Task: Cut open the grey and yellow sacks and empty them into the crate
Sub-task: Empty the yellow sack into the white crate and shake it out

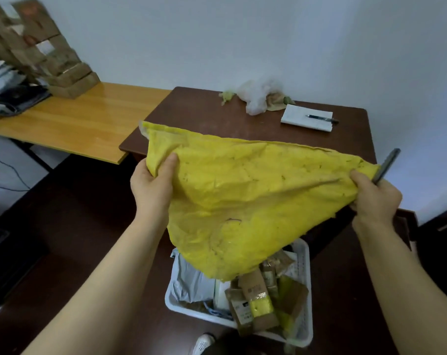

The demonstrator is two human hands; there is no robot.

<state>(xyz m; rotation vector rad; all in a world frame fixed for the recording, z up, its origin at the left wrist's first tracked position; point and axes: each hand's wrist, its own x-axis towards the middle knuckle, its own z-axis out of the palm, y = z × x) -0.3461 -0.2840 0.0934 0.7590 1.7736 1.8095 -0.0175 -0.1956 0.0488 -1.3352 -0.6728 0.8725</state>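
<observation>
Yellow sack gripped by left hand and right hand, above crate, dark desk

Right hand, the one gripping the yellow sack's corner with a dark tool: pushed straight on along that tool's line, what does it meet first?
Nothing close: past the right hand, the slim dark tool aims at the bare white wall; depth is unclear.

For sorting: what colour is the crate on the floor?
White crate, seen in the head view.
</observation>
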